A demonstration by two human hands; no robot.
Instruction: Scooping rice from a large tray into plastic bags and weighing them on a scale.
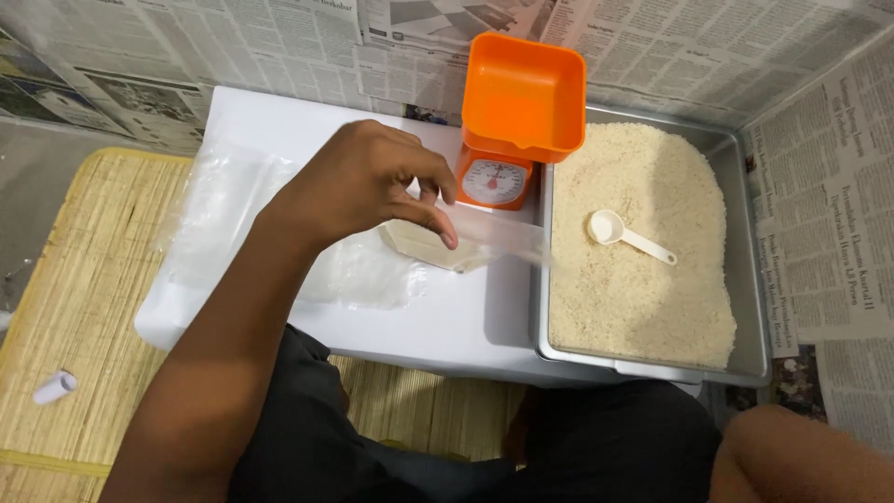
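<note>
My left hand (358, 182) reaches over a low white table (447, 321) and pinches the film of a clear plastic bag (489, 244) that lies there. The bag holds a small amount of rice (414, 247), and its open end points right toward a metal tray (750, 307). The tray is filled with white rice (643, 289), and a white plastic scoop (610, 228) rests on top of it. My right hand is out of view.
An orange kitchen scale (494, 179) with an orange bowl (521, 93) stands behind the bag, against the tray. Empty clear bags (223, 214) lie on the table's left. Newspaper (233, 47) covers the walls. On the woven mat (84, 279) lies a small white roll (54, 387).
</note>
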